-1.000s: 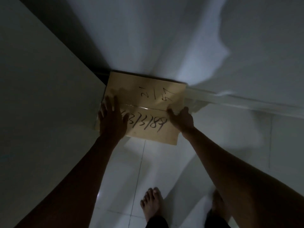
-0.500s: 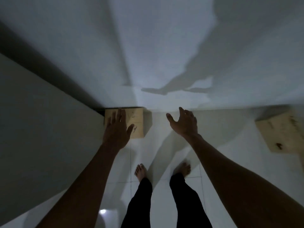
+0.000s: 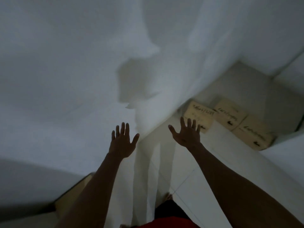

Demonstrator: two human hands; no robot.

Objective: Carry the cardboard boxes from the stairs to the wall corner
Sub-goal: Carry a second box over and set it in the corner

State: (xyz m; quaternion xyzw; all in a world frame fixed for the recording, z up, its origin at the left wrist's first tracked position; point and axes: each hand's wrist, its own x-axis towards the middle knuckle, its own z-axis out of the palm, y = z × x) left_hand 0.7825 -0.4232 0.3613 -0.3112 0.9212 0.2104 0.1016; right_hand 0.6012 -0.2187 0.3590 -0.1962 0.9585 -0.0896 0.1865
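Since the earlier frame both hands have left the corner box; left hand (image 3: 122,143) and right hand (image 3: 187,134) reach empty, fingers spread, toward cardboard boxes (image 3: 229,120) on the stairs (image 3: 256,89). Likely light, stiff; grip opposite sides.

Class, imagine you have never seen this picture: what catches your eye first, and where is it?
Two open, empty hands reach forward at centre, the left hand and the right hand. Beyond the right hand, three cardboard boxes with black writing sit in a row at right. A large shadow falls on the white wall above.
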